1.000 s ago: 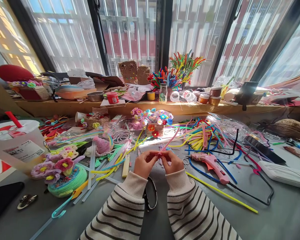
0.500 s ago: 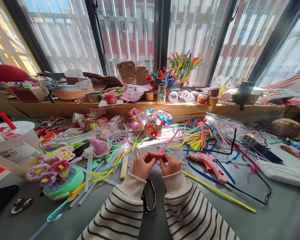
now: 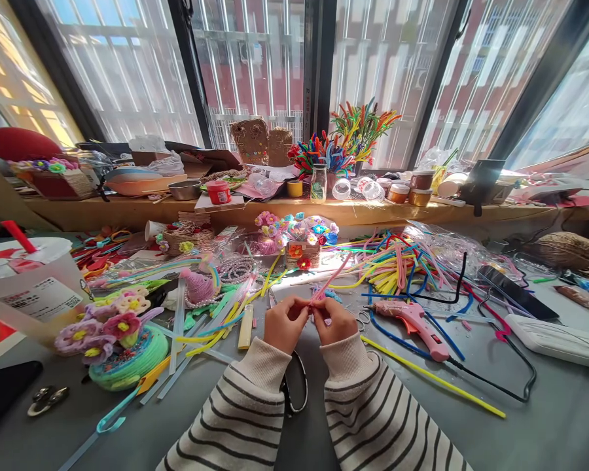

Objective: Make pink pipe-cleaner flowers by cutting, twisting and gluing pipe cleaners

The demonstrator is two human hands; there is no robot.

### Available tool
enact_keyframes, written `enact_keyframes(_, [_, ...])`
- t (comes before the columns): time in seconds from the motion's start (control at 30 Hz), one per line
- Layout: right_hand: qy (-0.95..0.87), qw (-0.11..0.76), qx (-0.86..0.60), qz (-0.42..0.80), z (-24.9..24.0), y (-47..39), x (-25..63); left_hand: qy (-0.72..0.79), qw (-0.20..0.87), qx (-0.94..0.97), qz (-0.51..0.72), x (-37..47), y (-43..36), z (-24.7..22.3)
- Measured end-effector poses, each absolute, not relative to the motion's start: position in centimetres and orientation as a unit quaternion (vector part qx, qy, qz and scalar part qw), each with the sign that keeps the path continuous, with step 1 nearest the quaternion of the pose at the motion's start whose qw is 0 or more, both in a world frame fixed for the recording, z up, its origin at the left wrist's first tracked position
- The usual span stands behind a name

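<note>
We have shifted our right hand (image 3: 336, 322) slightly toward six o'clock, exposing a blue piece (image 3: 332, 296) at its twelve o'clock.

Pinches a thin pink fuzzy craft stem (image 3: 334, 276) between the fingertips of the left hand (image 3: 285, 324) and the right hand (image 3: 338, 322), close together above a grey tabletop (image 3: 544, 438). Shows, to the right, a pink glue gun (image 3: 412, 319) with a black cord, lying near a long straight yellow fuzzy stem (image 3: 436, 379). Includes, to the left, a round green coiled base (image 3: 130, 366) under purple, pink and cream fuzzy flowers (image 3: 112, 324), beside a translucent lidded cup (image 3: 34, 281) with a red straw (image 3: 18, 236).
</note>
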State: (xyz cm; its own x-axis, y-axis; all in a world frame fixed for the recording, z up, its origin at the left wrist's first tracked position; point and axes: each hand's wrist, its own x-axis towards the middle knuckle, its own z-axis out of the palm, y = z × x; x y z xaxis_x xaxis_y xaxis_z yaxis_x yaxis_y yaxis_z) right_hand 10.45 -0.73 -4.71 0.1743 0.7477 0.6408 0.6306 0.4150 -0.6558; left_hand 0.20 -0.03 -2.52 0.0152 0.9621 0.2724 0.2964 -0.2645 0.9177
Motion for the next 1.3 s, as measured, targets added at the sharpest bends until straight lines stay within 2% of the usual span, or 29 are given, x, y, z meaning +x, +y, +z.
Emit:
enact_keyframes(0.27, [-0.626, 0.588, -0.489, 0.151, -3.9, -0.9, 10.8, 0.415, 0.498, 0.552, 0.524, -0.1, 0.2, -1.9])
enact_keyframes(0.47, [-0.444, 0.639, -0.453, 0.436, -3.7, -0.5, 11.1, 0.397, 0.591, 0.490, 0.503, -0.4, 0.2, -1.5])
enact_keyframes(0.57, [-0.397, 0.642, -0.430, 0.496, -3.6, -0.4, 11.2, 0.381, 0.638, 0.457, 0.488, -0.2, -0.1, -1.2])
enact_keyframes(0.67, [-0.425, 0.639, -0.432, 0.473, -3.5, -0.4, 11.3, 0.372, 0.672, 0.427, 0.478, 0.0, -0.2, -1.1])
enact_keyframes(0.83, [-0.532, 0.646, -0.472, 0.279, -3.8, -0.3, 11.7, 0.376, 0.659, 0.430, 0.489, 0.3, 0.0, -1.5])
enact_keyframes(0.9, [-0.568, 0.634, -0.466, 0.241, -4.0, -0.3, 11.6, 0.382, 0.648, 0.446, 0.484, 0.3, 0.1, -1.7])
enact_keyframes(1.1, [-0.507, 0.630, -0.457, 0.370, -4.0, -0.2, 11.3, 0.363, 0.662, 0.440, 0.487, 0.0, 0.3, -1.7])
enact_keyframes(1.3, [-0.474, 0.637, -0.462, 0.396, -3.6, -0.3, 11.3, 0.365, 0.658, 0.424, 0.504, -0.2, 0.2, -1.5])
